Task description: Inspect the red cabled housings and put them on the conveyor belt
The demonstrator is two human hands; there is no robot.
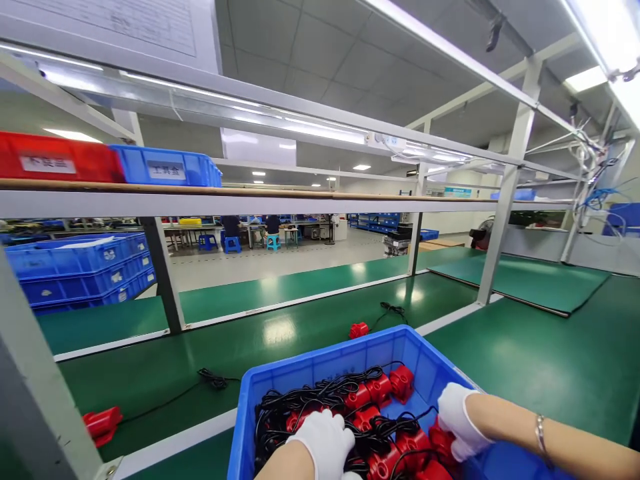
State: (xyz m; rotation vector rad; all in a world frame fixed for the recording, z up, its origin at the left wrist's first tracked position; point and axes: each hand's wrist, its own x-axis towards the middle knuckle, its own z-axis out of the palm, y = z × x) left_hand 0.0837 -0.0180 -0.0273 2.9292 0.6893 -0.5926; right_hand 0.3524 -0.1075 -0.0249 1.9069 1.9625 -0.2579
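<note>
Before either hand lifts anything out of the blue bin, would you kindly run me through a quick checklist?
1. Both hands gloved: ok; left hand, right hand.
2. Blue bin resting flat on the green bench: ok.
3. Black cords free of tangles: not ok, looped over the red units.
4. Right hand closed on a unit: cannot tell.
5. Stray red unit on the bench beyond the bin: not ok.

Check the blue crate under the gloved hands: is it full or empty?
Partly full. The blue crate holds a heap of red parts tangled in black cords below its rim; both gloved hands, left hand and right hand, reach into it.
</note>
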